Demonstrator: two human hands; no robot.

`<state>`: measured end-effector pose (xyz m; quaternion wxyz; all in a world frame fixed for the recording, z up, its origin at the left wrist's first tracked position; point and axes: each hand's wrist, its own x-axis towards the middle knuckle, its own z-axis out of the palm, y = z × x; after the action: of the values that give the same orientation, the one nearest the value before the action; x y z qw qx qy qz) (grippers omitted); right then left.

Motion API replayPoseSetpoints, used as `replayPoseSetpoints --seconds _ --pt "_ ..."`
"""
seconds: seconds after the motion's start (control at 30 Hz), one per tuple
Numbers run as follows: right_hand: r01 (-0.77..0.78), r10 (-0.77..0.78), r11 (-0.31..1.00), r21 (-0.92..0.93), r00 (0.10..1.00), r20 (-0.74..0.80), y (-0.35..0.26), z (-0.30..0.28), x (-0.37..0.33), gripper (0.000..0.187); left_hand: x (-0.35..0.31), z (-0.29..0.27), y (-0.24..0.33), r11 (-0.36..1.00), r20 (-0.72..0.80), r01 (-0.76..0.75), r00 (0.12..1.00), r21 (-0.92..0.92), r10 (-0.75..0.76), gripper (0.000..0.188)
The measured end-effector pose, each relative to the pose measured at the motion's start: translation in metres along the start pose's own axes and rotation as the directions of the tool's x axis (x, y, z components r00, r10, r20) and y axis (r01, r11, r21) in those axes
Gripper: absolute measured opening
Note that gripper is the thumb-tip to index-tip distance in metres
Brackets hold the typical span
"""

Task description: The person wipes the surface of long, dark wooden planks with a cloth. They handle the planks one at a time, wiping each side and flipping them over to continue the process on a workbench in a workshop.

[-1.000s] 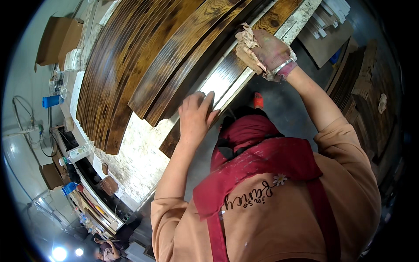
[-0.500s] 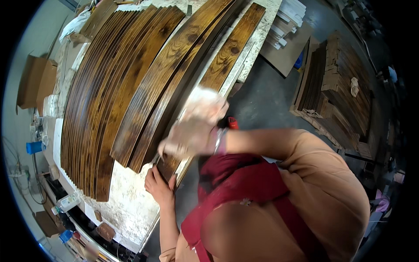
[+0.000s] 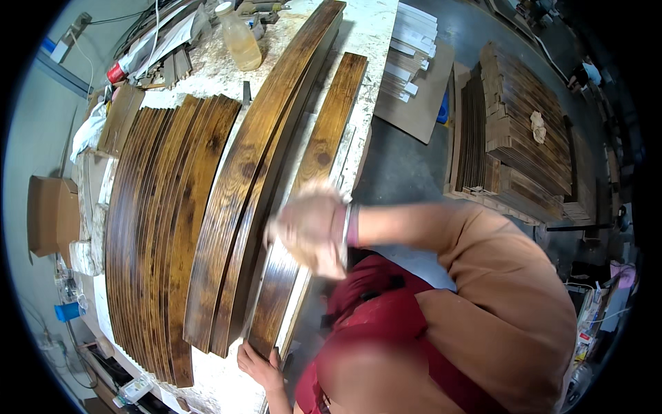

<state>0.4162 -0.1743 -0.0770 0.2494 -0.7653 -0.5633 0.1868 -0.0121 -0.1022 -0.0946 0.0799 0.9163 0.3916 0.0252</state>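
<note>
A narrow brown stained wooden plank (image 3: 321, 148) with dark grain lies lengthwise on the worktable. My left hand (image 3: 261, 368) grips its near end, thumb on one edge and fingers on the other. Over the plank's middle is my right hand (image 3: 303, 224), smeared by motion, closed around a pale cloth (image 3: 329, 263) pressed on the wood. A shiny wet-looking patch shows on the plank just below that hand. Beside it, to the left, stand two wider curved planks (image 3: 231, 200) close together. Farther left, several more planks (image 3: 148, 234) stand side by side in a row.
The pale, stained worktable (image 3: 365, 41) holds a plastic bottle (image 3: 240, 41) of yellowish liquid at the far end. White strips (image 3: 407, 62) lie on a board at its right. Stacked wooden panels (image 3: 524, 131) stand on the floor to the right. A cardboard box (image 3: 52, 214) is at left.
My right hand has moved with the cloth along the plank, still blurred. The view has shifted, so the bottle at the far end now shows. My left hand keeps hold of the near end.
</note>
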Motion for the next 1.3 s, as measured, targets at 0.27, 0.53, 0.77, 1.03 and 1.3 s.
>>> replayPoseSetpoints --seconds 0.27,0.53,0.77,1.03,1.3 --pt "-0.66 0.535 0.736 -0.152 0.704 -0.468 0.272 -0.235 0.046 0.036 0.029 -0.028 0.049 0.998 0.087 0.059 0.995 -0.03 -0.056 0.076" --pt "-0.241 0.441 0.848 0.472 0.816 -0.375 0.313 -0.166 0.004 0.052 0.129 -0.03 0.163 0.995 0.121 -0.026 0.992 -0.095 0.038 0.082" --pt "-0.092 0.308 0.916 0.39 0.785 -0.538 0.22 -0.161 -0.024 0.034 0.12 -0.026 0.167 0.968 -0.104 -0.173 0.976 0.182 0.194 0.08" --pt "0.213 -0.21 0.977 -0.004 0.96 -0.188 0.091 -0.094 0.007 0.042 0.124 -0.026 0.167 0.98 0.035 -0.146 0.989 0.138 0.142 0.035" --pt "-0.465 -0.063 0.647 -0.604 0.758 -0.65 0.346 -0.296 -0.032 0.035 0.127 -0.035 0.179 0.973 0.028 -0.184 0.983 0.139 0.181 0.031"
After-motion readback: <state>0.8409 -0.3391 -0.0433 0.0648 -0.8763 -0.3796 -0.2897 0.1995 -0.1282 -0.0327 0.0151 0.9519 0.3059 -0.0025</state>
